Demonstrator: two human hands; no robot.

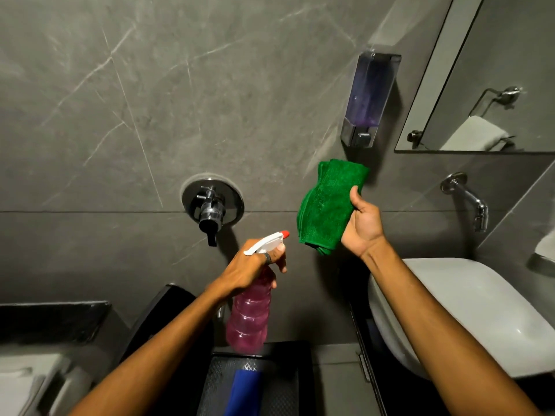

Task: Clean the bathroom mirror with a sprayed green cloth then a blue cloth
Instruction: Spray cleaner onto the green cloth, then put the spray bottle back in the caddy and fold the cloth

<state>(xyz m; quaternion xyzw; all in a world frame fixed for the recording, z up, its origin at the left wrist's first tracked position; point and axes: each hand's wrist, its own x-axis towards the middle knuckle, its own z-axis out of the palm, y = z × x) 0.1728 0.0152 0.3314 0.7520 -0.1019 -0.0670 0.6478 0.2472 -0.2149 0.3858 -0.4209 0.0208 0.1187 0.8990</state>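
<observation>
Left hand (255,265) is wrapped around the neck of a pink spray bottle (249,313), one finger sitting by the white trigger (264,243), red nozzle tip pointing up and right toward the cloth. Right hand (362,226) is pinching a folded green cloth (330,205), thumb on the front and the rest of the fingers hidden behind it, holding it up in front of the grey wall (120,100). Bottle and cloth are near each other but not touching.

Around that: a chrome tap handle (211,205) is on the wall just left of the cloth, above the bottle. A soap dispenser (369,97) with purple liquid hangs right above the cloth. The mirror (492,85) is off in the top right corner, well apart from both hands, showing a reflected towel rail. Below it there's a spout (468,196) and a white basin (480,313), partly covered by the right forearm. Down at the bottom, between the arms, something blue (243,391) lies on a black tray (270,382); looks like cloth but can't tell for sure.
</observation>
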